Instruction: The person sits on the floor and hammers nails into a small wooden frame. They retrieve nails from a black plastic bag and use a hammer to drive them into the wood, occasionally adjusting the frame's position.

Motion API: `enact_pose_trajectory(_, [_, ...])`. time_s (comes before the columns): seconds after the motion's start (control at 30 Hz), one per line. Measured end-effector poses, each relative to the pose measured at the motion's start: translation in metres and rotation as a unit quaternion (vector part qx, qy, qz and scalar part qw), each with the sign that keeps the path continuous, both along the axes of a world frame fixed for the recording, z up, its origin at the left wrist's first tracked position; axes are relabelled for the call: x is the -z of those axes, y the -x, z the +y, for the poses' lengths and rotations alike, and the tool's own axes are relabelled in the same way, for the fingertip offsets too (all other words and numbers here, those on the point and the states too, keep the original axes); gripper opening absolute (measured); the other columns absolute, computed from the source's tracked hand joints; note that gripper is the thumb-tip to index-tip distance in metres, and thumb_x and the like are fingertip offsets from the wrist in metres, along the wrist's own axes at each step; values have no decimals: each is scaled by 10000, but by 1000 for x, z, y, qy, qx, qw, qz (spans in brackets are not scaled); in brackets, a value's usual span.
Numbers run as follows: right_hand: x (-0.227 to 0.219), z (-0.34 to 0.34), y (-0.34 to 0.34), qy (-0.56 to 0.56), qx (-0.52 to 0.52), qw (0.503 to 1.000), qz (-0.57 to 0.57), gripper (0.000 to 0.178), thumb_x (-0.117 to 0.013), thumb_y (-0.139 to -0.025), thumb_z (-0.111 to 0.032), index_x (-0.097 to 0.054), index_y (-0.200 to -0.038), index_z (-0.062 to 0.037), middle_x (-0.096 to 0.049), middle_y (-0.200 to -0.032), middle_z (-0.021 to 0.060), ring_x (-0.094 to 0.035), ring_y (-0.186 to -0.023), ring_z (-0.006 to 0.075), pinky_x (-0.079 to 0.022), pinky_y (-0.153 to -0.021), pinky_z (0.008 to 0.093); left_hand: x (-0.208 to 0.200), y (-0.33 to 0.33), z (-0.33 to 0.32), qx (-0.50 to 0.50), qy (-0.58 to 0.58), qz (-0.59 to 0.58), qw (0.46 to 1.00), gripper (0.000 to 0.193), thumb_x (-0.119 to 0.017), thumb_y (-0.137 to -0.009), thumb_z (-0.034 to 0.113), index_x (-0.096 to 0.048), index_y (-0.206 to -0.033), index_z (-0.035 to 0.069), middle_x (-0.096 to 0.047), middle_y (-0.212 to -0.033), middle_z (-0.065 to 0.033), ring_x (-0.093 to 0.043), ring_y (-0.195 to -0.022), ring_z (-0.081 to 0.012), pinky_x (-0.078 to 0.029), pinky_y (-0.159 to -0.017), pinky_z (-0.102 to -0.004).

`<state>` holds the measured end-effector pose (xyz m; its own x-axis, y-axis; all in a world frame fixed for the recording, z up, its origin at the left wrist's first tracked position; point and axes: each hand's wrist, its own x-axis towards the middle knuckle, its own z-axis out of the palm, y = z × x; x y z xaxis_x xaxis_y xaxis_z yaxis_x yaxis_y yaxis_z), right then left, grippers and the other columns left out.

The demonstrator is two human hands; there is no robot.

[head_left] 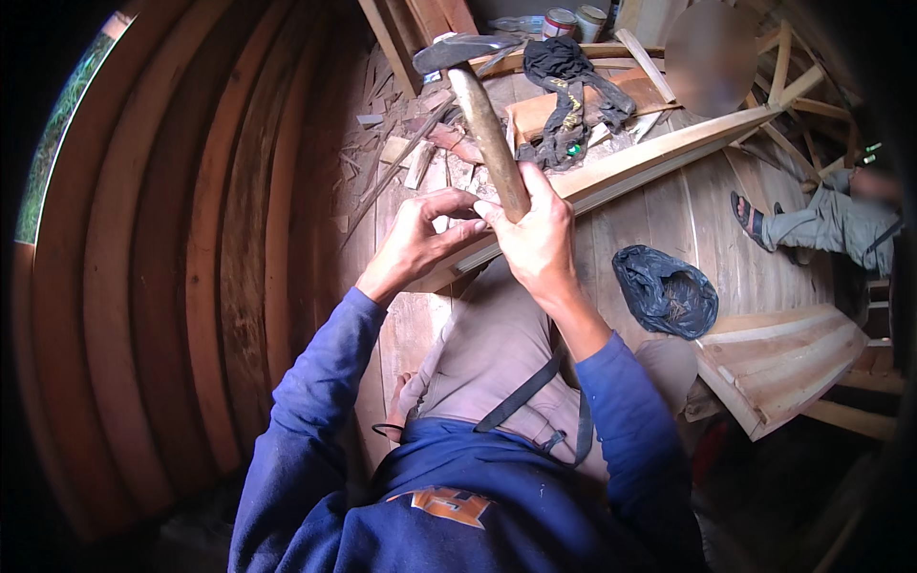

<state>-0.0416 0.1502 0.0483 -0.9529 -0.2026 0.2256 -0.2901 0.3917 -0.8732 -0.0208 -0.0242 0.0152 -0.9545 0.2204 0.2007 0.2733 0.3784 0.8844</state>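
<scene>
My right hand [537,234] is wrapped round the wooden handle of a hammer [489,134], whose dark metal head points up and away from me. Close beside it, my left hand [425,237] has thumb and forefinger pinched together, touching or nearly touching the right thumb. Whatever the left fingers hold, if anything, is too small to make out. Below both hands runs a long pale timber frame [659,151], reaching from my lap toward the far right.
A black plastic bag [666,291] with small thin pieces, perhaps nails, lies open at right. Wood scraps [416,162], a dark cloth [559,67] and cans [559,23] lie ahead. Plank wall [196,229] rises at left. Another person [831,224] sits at far right, near a slatted panel [783,363].
</scene>
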Motion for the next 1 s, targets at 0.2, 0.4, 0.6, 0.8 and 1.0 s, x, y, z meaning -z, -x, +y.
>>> enact_pose_trajectory(0.2, [4, -4, 0, 35, -21, 999, -16, 394, -742, -812, -73, -584, -1172, -49, -698, -900, 197, -700, -861, 371, -528, -727, 421, -3, 1, -1, -22, 9, -7, 1000, 210, -688, -883, 136, -708, -1048, 8, -694, -924, -132, -675, -862, -230, -509, -814, -346])
enact_pose_trajectory(0.4, [5, 9, -4, 42, 10, 999, -33, 287, -758, -845, -140, -574, -1034, -26, -661, -765, 117, -675, -681, 219, -535, -645, 367, 3, 5, -1, -33, -11, -27, 999, 177, -699, -875, 123, -732, -1007, 11, -718, -870, -118, -686, -798, -175, -524, -750, -319])
enact_pose_trajectory(0.6, [-18, 43, -29, 76, 23, 989, -125, 245, -716, -902, -190, -567, -997, -21, -587, -669, 44, -565, -485, 113, -465, -456, 282, 4, 4, -4, -39, -9, -55, 998, 162, -702, -896, 111, -758, -1026, 32, -750, -923, -68, -674, -853, -103, -534, -781, -274])
enact_pose_trajectory(0.8, [-23, 74, -58, 35, 9, 985, -167, 251, -669, -939, -228, -560, -1022, -17, -584, -655, 50, -572, -499, 117, -463, -469, 298, 6, 3, -2, -44, -11, -56, 997, 155, -710, -893, 110, -756, -1020, 32, -749, -933, -68, -673, -855, -100, -535, -777, -269])
enact_pose_trajectory(1.0, [-21, 87, -77, -20, -6, 985, -174, 220, -640, -942, -197, -545, -1018, -13, -577, -681, 168, -599, -584, 299, -463, -576, 403, 1, 3, 0, -66, 29, -71, 995, 156, -721, -889, 133, -741, -995, 22, -743, -912, -62, -674, -849, -102, -533, -773, -270])
